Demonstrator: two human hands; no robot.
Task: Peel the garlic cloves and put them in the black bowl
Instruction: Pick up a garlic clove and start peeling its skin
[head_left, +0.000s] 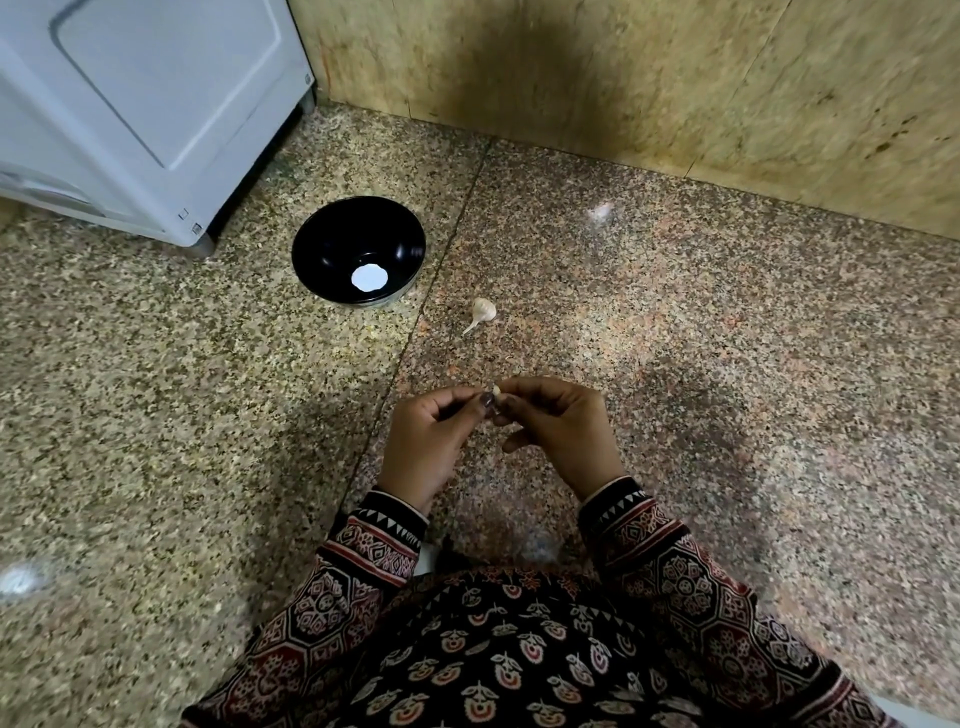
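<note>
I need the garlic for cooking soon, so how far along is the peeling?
Done: nothing visible; the black bowl holds no clove, only a white round patch at its bottom. In hand: the left hand and right hand pinch one garlic clove between them. Left: finishing that clove, putting it in the bowl, then the garlic bulb lying on the floor.

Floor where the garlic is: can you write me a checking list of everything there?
Surface: speckled stone floor.
Job's things: black bowl, no cloves seen inside, only a white round spot; garlic bulb on the floor to its right, apart; garlic clove held up.
Clutter: nothing seen.
Grips: left hand and right hand both pinch the garlic clove.
Cables: nothing seen.
Surroundings: white appliance behind the bowl; wall beyond.
</note>
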